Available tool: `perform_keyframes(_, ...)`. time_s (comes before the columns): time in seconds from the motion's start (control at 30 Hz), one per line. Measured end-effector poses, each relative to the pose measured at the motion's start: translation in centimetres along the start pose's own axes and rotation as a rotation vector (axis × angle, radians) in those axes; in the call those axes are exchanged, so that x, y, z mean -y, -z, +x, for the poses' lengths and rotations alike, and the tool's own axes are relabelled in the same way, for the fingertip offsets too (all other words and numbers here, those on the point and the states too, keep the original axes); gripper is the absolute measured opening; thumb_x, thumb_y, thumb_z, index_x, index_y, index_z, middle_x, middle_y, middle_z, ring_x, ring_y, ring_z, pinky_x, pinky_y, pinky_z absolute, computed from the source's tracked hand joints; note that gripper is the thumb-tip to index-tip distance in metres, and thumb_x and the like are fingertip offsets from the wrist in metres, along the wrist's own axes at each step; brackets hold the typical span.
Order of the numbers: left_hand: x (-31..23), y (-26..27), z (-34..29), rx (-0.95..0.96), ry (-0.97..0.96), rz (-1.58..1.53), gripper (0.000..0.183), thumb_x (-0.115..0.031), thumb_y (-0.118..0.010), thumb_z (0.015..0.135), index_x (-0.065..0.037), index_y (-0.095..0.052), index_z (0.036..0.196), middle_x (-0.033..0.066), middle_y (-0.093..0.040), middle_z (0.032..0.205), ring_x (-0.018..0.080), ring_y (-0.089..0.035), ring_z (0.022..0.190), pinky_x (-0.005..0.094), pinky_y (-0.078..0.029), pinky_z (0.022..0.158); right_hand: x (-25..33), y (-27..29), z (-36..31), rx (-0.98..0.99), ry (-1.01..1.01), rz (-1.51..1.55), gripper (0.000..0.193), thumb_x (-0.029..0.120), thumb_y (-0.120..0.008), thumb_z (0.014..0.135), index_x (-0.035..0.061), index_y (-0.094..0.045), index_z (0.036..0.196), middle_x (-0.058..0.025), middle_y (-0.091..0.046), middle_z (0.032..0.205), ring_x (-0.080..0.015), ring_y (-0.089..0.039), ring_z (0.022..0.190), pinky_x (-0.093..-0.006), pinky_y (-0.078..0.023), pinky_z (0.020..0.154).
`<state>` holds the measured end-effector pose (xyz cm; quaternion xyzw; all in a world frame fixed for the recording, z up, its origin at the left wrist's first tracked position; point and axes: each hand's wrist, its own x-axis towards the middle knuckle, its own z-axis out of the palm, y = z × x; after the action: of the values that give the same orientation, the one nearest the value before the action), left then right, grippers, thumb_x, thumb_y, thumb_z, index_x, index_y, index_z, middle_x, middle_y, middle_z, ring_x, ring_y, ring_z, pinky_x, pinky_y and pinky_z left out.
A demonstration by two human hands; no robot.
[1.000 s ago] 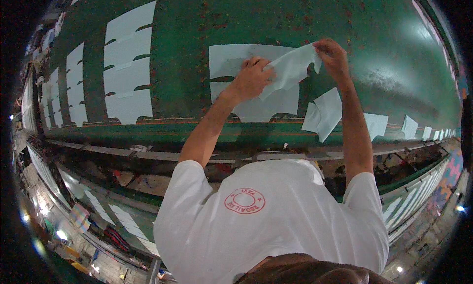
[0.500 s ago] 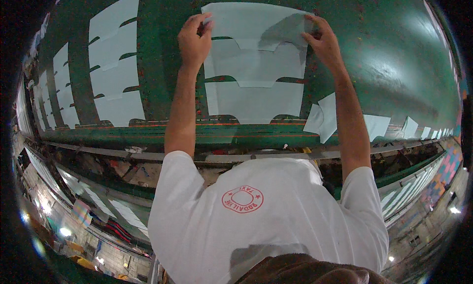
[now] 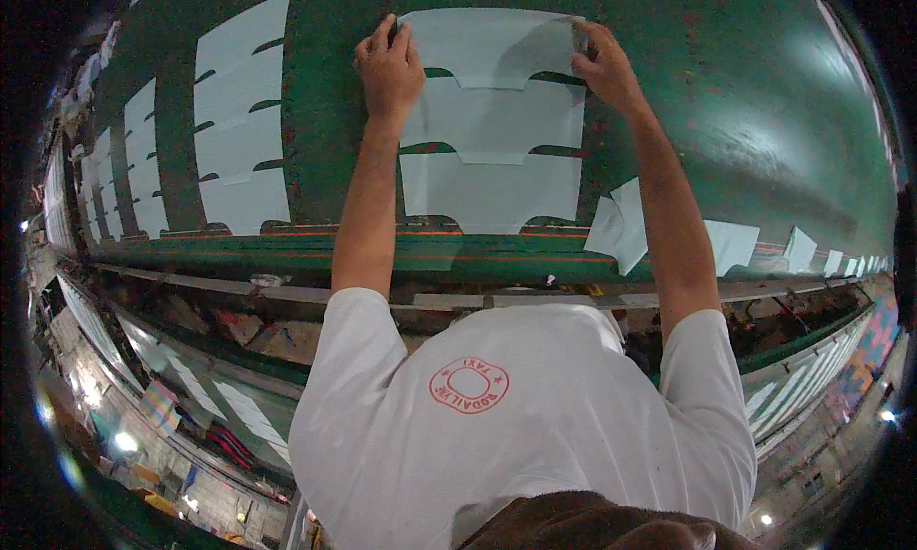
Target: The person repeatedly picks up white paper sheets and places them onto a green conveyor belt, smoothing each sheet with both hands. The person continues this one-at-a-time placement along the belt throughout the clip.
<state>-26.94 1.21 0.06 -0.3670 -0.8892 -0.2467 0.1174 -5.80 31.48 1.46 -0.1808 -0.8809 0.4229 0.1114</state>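
Note:
A white cut panel (image 3: 468, 39), probably fabric, is uppermost in a column of similar panels with curved cut-outs. My left hand (image 3: 390, 77) is at its top left corner, fingers stretched forward and slightly apart, the tips touching or just beside the edge. At the opposite top corner, my right hand (image 3: 607, 68) has bent fingers gripping the panel's edge; the fingertips are partly hidden. Below it lie a middle panel (image 3: 487, 118) and a lower panel (image 3: 492, 189), flat on the green table (image 3: 330, 120).
More columns of white panels (image 3: 241, 101) run off to the left. Beside my right forearm rests a loose, folded white piece (image 3: 619, 227), with further pieces (image 3: 732, 244) along the near edge. A rail (image 3: 449, 300) borders the table before me.
The top panel lies flatter, and its shadow on the right has shrunk. My left fingers have loosened from a pinch and straightened; my right hand has shifted slightly left and down.

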Motion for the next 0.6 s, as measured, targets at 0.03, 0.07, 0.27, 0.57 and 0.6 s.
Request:
perform_keyframes(0.03,-0.3,-0.2,0.0,0.036,0.03,0.101,0.043,-0.027,-0.055,0.101,-0.009,-0.061,0.139,0.0142,-0.051,0.15,0.0422,-0.042,0.139,0.0569,-0.033,0.115,-0.2,-0.1,0.1,0.015,-0.043,0.019,0.057,0.009,-0.063,0.088,0.0034,-0.053,0.143,-0.0207,-0.058,0.138,-0.0331,-0.061,0.124,-0.0415,-0.053,0.101)
perform_keyframes(0.07,-0.6,-0.4,0.2,0.042,0.037,0.205,0.049,-0.032,-0.051,0.102,-0.009,-0.057,0.145,0.0156,-0.045,0.157,0.0445,-0.036,0.144,0.06,-0.028,0.118,-0.2,-0.2,0.2,0.0,0.039,-0.012,0.058,0.009,-0.064,0.089,0.0047,-0.052,0.145,-0.0186,-0.055,0.141,-0.0309,-0.06,0.122,-0.0394,-0.053,0.1)
perform_keyframes(0.27,-5.3,-4.2,1.9,0.159,0.135,0.322,0.085,-0.055,-0.041,0.104,0.008,-0.025,0.158,0.0279,-0.017,0.168,0.0482,-0.012,0.156,0.0646,-0.011,0.123,1.1,1.0,-3.2,-0.033,0.028,0.135,0.057,0.007,-0.064,0.091,0.0043,-0.051,0.145,-0.0213,-0.047,0.149,-0.0351,-0.054,0.132,-0.04,-0.053,0.103)
perform_keyframes(0.57,-22.8,-10.8,-0.1,0.194,-0.274,0.006,0.104,-0.076,-0.037,0.097,0.007,-0.027,0.158,0.0271,-0.019,0.168,0.0443,-0.016,0.156,0.064,-0.008,0.124,-2.3,7.2,-17.0,-0.216,-0.19,0.073,0.05,0.009,-0.066,0.097,0.0091,-0.055,0.146,-0.0133,-0.048,0.149,-0.0224,-0.064,0.115,-0.0344,-0.054,0.099)
perform_keyframes(0.6,-24.0,-10.9,-0.5,0.277,-0.268,-0.002,0.104,-0.077,-0.037,0.097,0.007,-0.028,0.158,0.0269,-0.021,0.167,0.0442,-0.017,0.156,0.0641,-0.008,0.124,-3.0,8.1,-18.3,-0.238,-0.242,0.081,0.049,0.01,-0.066,0.097,0.0084,-0.055,0.145,-0.0127,-0.05,0.147,-0.0218,-0.064,0.114,-0.0342,-0.054,0.099)
